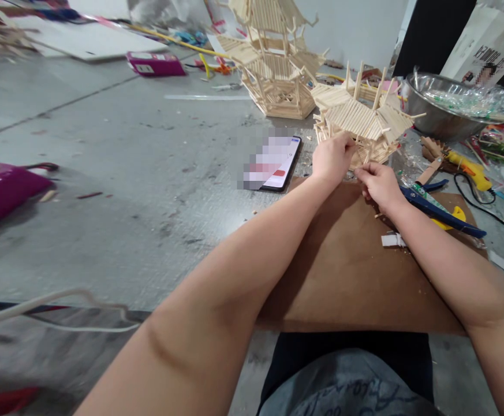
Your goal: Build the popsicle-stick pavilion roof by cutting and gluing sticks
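A small pavilion model (355, 115) built of pale wooden sticks stands at the far edge of a brown board (321, 260), with several sticks rising from its top. My left hand (332, 159) is at its near left side, fingers closed on the lower stick frame. Just right of it, my right hand (381, 185) pinches with thumb and forefinger at the model's front lower edge. What lies between those fingertips is too small to make out. Behind stands a taller tiered stick tower (277, 63). A lit phone (273, 164) lies left of my left hand.
Right of my right arm lie blue-handled cutters (442, 211) and a yellow glue gun (470, 169) with a black cord. A metal bowl (433, 118) holding plastic-wrapped material stands behind them. Purple packages (156, 65) and a white sheet (87, 37) lie to the left.
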`<state>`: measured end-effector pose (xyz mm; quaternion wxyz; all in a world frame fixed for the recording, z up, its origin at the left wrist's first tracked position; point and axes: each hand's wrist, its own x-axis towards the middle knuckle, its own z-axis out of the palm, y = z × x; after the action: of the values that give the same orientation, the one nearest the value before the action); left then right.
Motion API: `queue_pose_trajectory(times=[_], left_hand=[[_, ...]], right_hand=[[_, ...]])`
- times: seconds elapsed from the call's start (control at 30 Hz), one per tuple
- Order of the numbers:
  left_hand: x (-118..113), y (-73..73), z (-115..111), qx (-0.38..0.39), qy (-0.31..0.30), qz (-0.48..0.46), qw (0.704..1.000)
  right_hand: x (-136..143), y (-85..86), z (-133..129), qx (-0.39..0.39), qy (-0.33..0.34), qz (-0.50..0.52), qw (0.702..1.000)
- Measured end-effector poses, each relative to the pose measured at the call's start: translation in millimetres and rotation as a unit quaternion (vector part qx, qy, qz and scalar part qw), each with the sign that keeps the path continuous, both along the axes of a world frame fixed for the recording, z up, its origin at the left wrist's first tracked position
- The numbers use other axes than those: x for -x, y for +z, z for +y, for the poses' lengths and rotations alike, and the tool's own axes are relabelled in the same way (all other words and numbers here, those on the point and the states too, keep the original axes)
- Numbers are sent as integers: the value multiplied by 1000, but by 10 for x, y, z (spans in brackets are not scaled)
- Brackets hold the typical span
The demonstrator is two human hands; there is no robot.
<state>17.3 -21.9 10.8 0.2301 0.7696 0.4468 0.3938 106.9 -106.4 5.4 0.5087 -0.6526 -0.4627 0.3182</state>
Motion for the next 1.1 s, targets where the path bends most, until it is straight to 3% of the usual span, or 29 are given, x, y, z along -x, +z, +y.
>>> queue_pose_trajectory(times=[0.43,0.67,0.83,1.1], left_hand=[[0,1,-2,7,10,2,1000],[19,7,-18,-14,24,48,998],[24,13,-24,-25,29,66,997],[20,12,-12,-10,22,74,997]], right_hand=[[-34,-47,12,-6,10,-36,999],[-62,-23,49,-142,-12,-200,969],[-65,-11,91,-140,17,-280,950],[-143,-74,159,-130,34,-325,936]])
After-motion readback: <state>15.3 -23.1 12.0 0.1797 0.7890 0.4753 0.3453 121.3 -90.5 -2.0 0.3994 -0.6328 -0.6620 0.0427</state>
